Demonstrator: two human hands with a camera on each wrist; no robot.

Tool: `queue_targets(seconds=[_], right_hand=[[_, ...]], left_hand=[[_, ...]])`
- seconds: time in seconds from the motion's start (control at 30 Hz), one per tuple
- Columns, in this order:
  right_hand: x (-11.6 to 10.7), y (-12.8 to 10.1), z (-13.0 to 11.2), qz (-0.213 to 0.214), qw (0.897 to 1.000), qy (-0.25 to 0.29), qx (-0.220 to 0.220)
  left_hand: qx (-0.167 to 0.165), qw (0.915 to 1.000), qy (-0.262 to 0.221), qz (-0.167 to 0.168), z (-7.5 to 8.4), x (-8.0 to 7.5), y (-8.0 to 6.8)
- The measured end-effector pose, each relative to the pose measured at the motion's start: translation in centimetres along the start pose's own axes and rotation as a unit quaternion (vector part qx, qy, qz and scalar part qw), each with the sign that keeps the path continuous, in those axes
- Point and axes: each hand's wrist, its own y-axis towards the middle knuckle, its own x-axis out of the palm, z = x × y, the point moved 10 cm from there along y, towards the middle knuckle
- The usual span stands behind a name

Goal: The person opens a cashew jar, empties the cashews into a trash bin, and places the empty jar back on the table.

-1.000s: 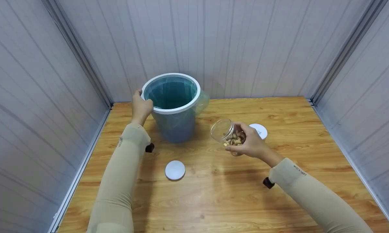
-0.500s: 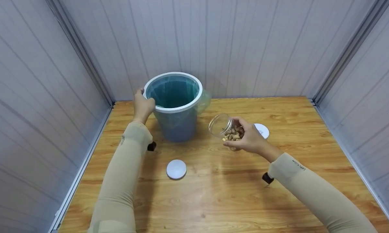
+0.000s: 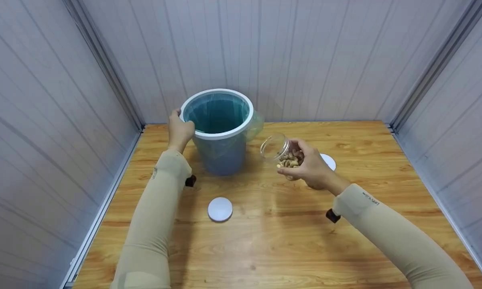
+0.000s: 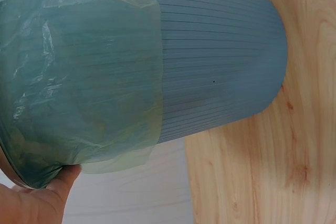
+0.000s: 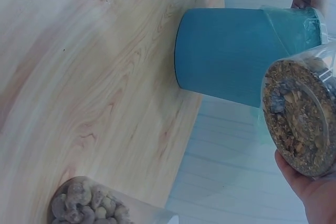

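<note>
Open jar of nuts held beside a lined bin

The right hand [image 3: 311, 168] grips a clear jar [image 3: 280, 152] of cashews, tilted toward the blue bin [image 3: 218, 128] (green bag liner inside), whose rim the left hand [image 3: 180, 130] clasps. The right wrist view alone shows a second nut jar [image 5: 94, 205] on the table [image 3: 281, 233]; sleeve lettering unreadable.

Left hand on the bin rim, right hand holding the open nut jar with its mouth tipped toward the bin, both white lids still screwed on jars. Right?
Not quite. The lids are off: one white lid lies flat on the table, another sits behind the right hand. The head view shows it. The rest holds: left hand on the bin rim, jar open and tipped toward it.
</note>
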Motion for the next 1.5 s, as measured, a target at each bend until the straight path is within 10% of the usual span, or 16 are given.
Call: queue_targets(seconds=[1.5], right_hand=[[-3.6,5.0,-5.6,0.064,0.995,-0.046,-0.059]], left_hand=[[-0.016,0.9999,-0.002,-0.006,-0.5,0.1,0.1]])
